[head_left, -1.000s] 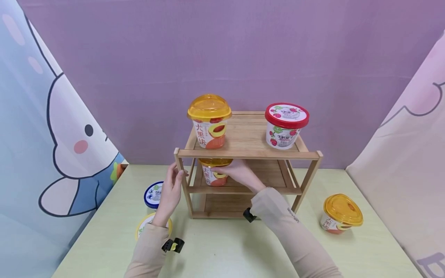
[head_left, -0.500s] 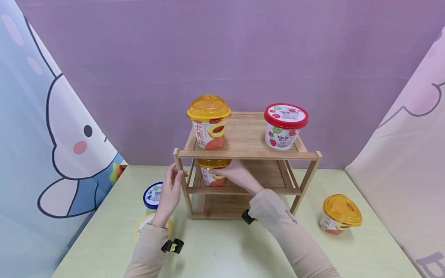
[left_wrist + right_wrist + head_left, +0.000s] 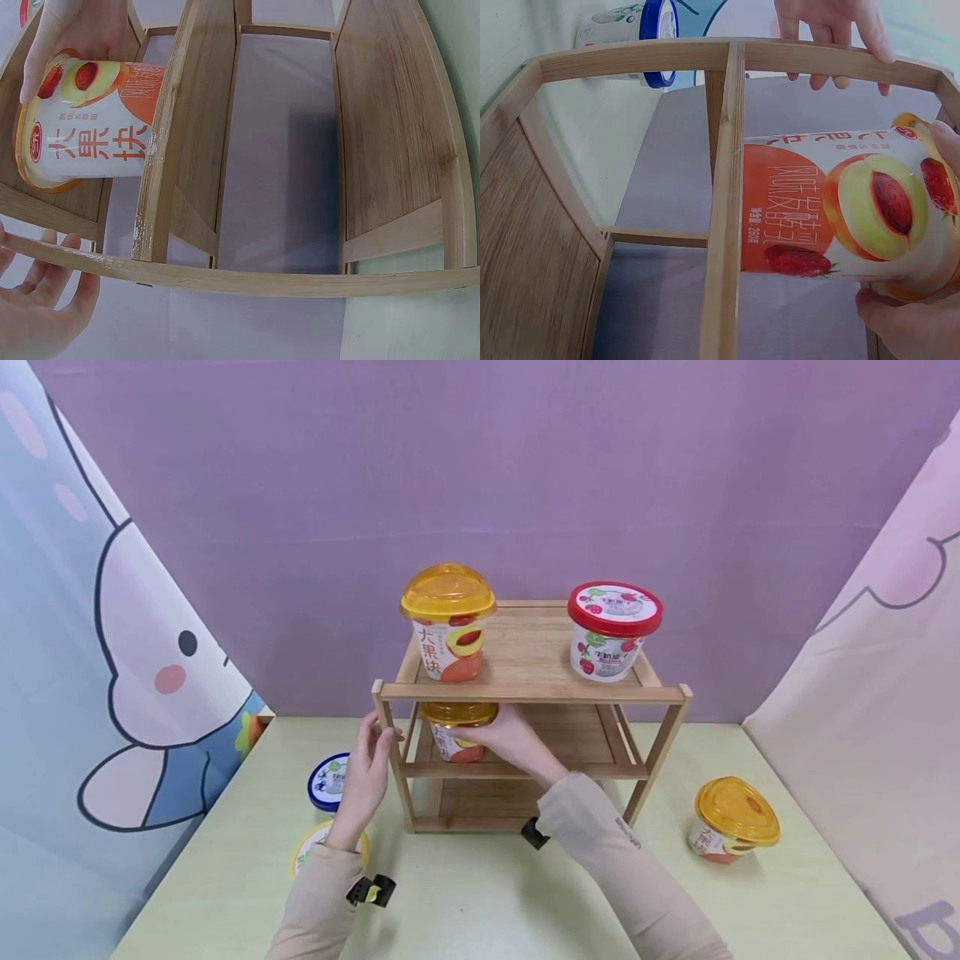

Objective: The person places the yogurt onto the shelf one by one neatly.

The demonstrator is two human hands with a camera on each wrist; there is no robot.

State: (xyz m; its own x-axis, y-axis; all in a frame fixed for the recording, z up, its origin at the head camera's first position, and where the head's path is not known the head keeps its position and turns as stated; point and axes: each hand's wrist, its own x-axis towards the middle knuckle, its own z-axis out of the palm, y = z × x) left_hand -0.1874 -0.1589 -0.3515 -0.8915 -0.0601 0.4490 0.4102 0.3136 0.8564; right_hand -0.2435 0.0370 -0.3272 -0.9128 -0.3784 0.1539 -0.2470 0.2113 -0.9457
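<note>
My right hand (image 3: 513, 735) reaches into the middle tier of a wooden shelf rack (image 3: 525, 693) and grips a peach yogurt cup (image 3: 457, 747) with an amber lid. The cup stands upright at the left of that tier, its base down by the board in the right wrist view. My left hand (image 3: 367, 777) holds the rack's left front post (image 3: 225, 279), fingers curled behind it. Above, on the top tier, are another amber-lidded peach cup (image 3: 450, 643) at left and a red-lidded strawberry cup (image 3: 611, 652) at right.
A third amber-lidded cup (image 3: 731, 827) stands on the table right of the rack. Left of the rack are a blue-lidded cup (image 3: 327, 783) and a yellow-lidded cup (image 3: 307, 843), both partly hidden by my left arm. A purple backdrop (image 3: 480, 485) hangs behind.
My right hand and the yogurt cup have slid slightly left along the middle tier. My left hand stays on the post; the view has shifted a little.
</note>
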